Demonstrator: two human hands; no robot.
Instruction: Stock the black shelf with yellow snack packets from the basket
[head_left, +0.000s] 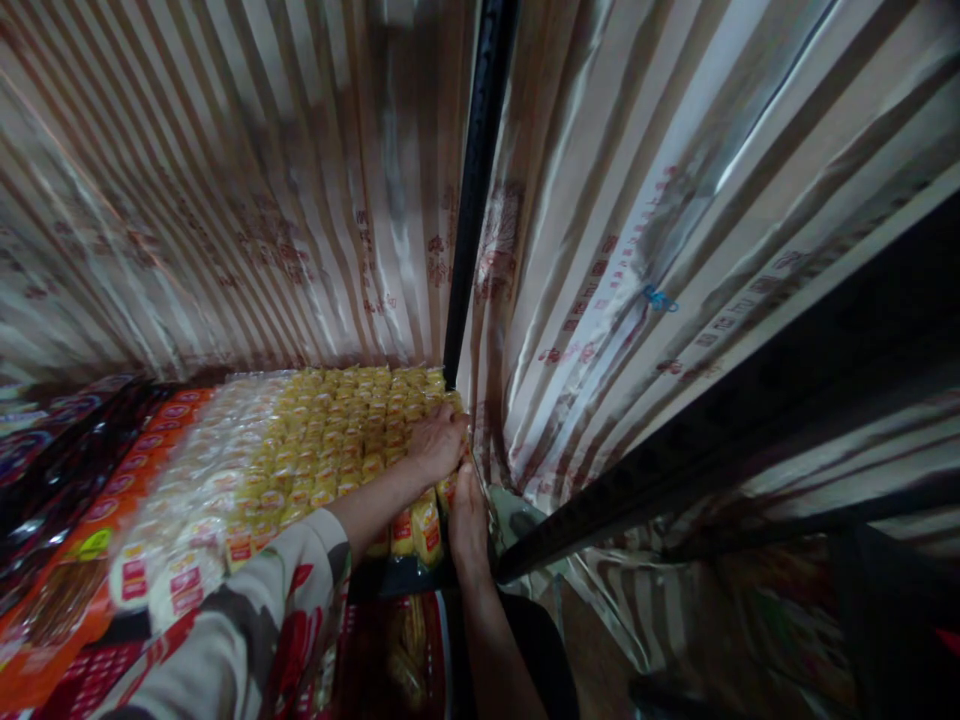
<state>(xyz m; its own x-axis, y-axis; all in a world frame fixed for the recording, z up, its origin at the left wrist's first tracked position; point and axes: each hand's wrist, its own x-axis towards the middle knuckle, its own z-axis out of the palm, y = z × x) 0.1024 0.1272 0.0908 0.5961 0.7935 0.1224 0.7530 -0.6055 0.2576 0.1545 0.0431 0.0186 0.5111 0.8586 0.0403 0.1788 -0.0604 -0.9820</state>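
Note:
Several rows of small yellow wrapped packets [322, 430] stand tightly packed on a shelf. My left hand [439, 440] lies across their right end with its fingers curled at the outer edge. What those fingers hold, if anything, is hidden. Just below it my right hand [468, 505] points forward along the right side of the outermost row, fingers fairly straight against it. Beside my right wrist, a yellow packet with a red label [427, 528] sits at the row's front end. The dim light blurs the fingertips.
White round packets [184, 580], an orange pack [97, 540] and dark shiny packs [67, 465] line the shelf leftward. A black upright post [480, 180] rises at the far corner. Striped plastic sheeting [360, 200] covers the back and right. A dark bar [675, 440] slants across the right.

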